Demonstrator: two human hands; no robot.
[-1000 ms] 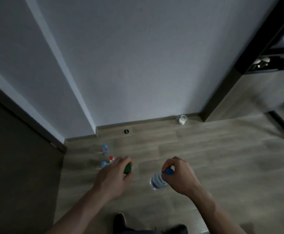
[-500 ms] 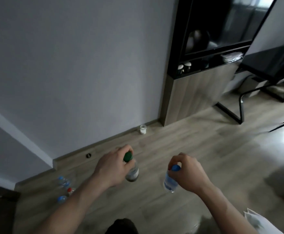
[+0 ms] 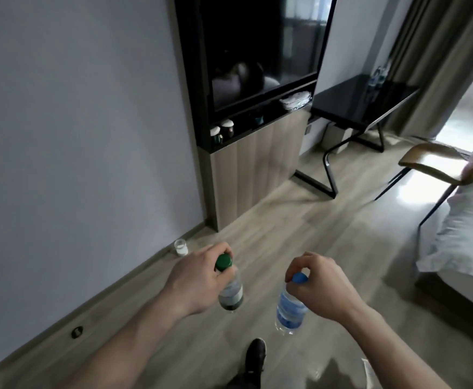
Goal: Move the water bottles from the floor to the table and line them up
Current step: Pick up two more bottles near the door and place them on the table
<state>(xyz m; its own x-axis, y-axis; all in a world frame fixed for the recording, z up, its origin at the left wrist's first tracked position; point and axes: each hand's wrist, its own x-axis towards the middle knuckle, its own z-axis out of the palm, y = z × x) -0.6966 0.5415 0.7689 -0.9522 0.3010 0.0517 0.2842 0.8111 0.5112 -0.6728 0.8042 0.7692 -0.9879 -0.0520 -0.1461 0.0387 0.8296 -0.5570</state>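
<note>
My left hand (image 3: 196, 279) grips a clear bottle with a green cap (image 3: 231, 293) by its neck, hanging above the wooden floor. My right hand (image 3: 325, 287) holds a bottle with a blue cap and blue label (image 3: 288, 310) by its top, also off the floor. The black table (image 3: 364, 105) stands far ahead at the upper right. Some clear bottles (image 3: 378, 74) stand at its far end by the curtain.
A dark cabinet with a wooden base (image 3: 255, 153) stands against the grey wall. A small white jar (image 3: 180, 247) sits by the skirting. A chair (image 3: 437, 164) and a bed with white sheets (image 3: 471, 234) are on the right. My shoe (image 3: 255, 357) is below.
The view has swung right, away from the bottles left on the floor, and the table, chair and bed have come into sight. Both hands still carry their bottles.
</note>
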